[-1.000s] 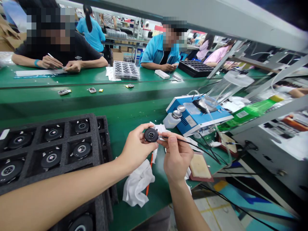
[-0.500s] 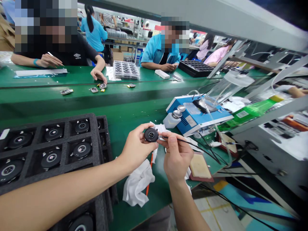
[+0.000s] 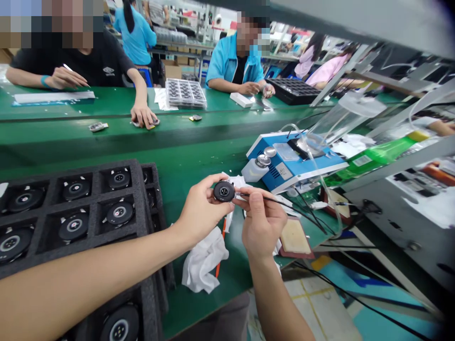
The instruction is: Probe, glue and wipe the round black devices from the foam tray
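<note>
Gripping a round black disc [image 3: 223, 191] by its rim in the left hand [image 3: 202, 203], with thumb below and forefinger above. Holding it up over the smooth green worktop [image 3: 188, 154], to the right of a foam tray [image 3: 141, 199]. Hard-looking and flat-faced, with paler rings and small shiny dots clustered at the centre. Turned with the dotted face toward the wearer, nearly square-on; circular in outline, so equally wide every way across the face, and with the thickness running roughly along the line of sight.

Pinching a slim black strand [image 3: 244, 194], cable-like, between thumb and fingers of the right hand [image 3: 265, 222]. Sloping gently down to the right along its long axis, with the left end at the disc's right edge; too small to tell whether touching.

Crossing with the left forearm [image 3: 131, 263] over the tray, rough, matte and dark grey, cut into squarish pockets with similar ringed discs [image 3: 120, 212] lying inside. Surrounded otherwise by a soft, crumpled white cloth [image 3: 204, 263], a thin orange stick [image 3: 218, 267], a beige rectangular pad [image 3: 295, 237] and a squat white bottle [image 3: 254, 169] with a metal top, beside a boxy blue-and-white machine [image 3: 268, 147].
</note>
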`<state>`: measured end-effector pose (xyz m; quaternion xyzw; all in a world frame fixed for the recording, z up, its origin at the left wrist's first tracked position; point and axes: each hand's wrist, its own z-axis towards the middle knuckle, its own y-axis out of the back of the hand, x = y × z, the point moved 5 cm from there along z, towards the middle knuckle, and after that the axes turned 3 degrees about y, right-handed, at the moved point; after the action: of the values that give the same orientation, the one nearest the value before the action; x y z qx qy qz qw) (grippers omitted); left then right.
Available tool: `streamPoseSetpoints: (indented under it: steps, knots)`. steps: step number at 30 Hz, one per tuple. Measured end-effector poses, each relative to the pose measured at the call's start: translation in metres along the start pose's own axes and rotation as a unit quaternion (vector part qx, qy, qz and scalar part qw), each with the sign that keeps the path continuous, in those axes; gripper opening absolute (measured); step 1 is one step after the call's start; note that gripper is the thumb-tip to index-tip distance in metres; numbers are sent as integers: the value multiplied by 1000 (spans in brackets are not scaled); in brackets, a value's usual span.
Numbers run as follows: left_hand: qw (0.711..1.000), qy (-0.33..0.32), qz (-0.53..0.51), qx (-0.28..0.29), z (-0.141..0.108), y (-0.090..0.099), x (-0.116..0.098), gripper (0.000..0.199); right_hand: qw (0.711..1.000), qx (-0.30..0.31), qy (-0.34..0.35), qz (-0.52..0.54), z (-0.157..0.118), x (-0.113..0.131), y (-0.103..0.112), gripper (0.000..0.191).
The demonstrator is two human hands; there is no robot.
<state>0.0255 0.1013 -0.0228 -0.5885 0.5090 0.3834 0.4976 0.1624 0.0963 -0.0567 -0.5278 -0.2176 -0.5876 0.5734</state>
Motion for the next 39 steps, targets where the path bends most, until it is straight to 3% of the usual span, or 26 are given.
streamPoseSetpoints:
  steps: [39]
  knots:
    - [1000,2,-6,5,1,0,1,57,1000,4,4,3,-1,-1,0,20]
